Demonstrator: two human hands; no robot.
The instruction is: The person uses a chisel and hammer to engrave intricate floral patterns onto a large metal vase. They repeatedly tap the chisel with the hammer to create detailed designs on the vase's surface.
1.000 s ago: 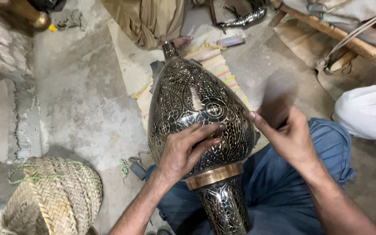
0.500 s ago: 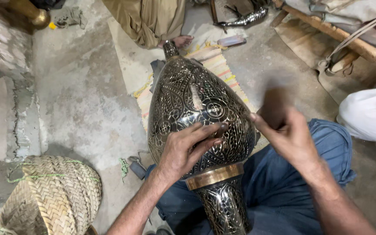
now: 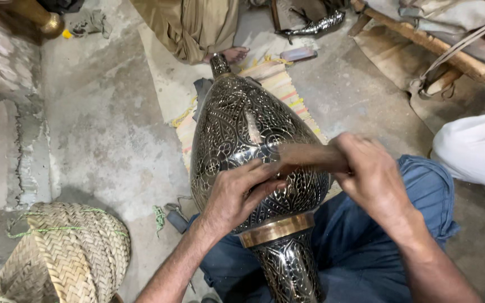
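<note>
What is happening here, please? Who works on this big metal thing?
A seated person in blue trousers holds a large engraved metal vase that lies across the lap. The left hand rests on the vase's wide belly, its fingers pressed against the patterned surface. The right hand grips a brown wooden tool, blurred, laid across the vase. A woven basket sits on the concrete floor to the left, and a striped mat lies under the vase's neck.

One large engraved metal vase point(image 3: 254, 146), one woven straw basket point(image 3: 57, 252) and one striped mat point(image 3: 276, 78) are in sight. Two hands work at the vase: one left hand point(image 3: 237, 193), one right hand point(image 3: 371, 177). One brass vessel point(image 3: 37, 17) sits at the top left, and one bare foot point(image 3: 232, 54) shows beyond the vase.
</note>
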